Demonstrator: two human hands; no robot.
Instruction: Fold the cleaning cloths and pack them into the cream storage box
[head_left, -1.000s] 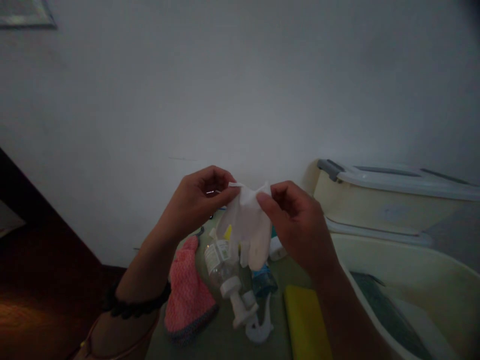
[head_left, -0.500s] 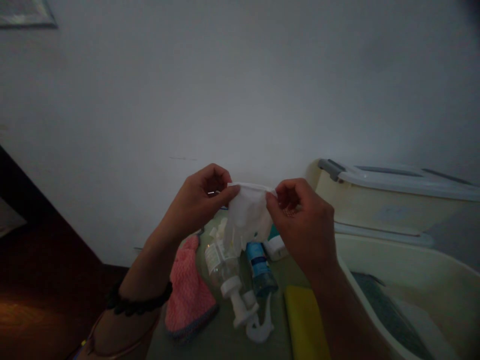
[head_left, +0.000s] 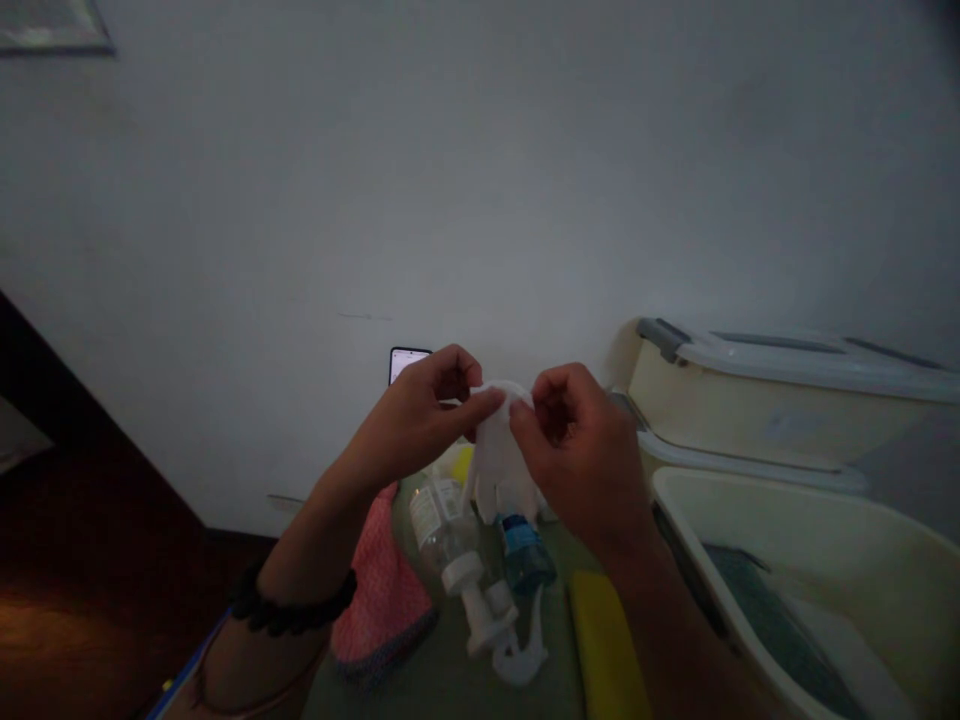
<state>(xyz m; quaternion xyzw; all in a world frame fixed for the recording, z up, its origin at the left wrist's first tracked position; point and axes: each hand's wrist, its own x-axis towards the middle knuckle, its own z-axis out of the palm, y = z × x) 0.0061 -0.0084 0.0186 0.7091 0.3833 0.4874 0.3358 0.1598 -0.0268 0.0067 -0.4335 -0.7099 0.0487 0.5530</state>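
Note:
A thin white glove (head_left: 501,455) hangs cuff up between my hands, its fingers dangling. My left hand (head_left: 427,410) pinches one side of the cuff between thumb and fingers. On the other side of the cuff, my right hand (head_left: 589,455) has the same kind of pinch. Below the glove lie a clear pump bottle (head_left: 448,535) with a white pump head and a blue-labelled bottle (head_left: 525,560). The glove covers part of the blue-labelled bottle. A pink cloth (head_left: 386,600) lies under my left forearm.
A yellow cloth (head_left: 606,640) lies by my right forearm. A white hook-shaped piece (head_left: 521,655) sits near the pump head. On the right is a cream tub (head_left: 840,500) with stacked cream boxes (head_left: 757,410) behind. A lit phone (head_left: 406,360) stands against the wall.
My hands have drawn closer together and slightly lower, so the glove's cuff is bunched and arched instead of stretched flat. The phone has come into view behind my left hand.

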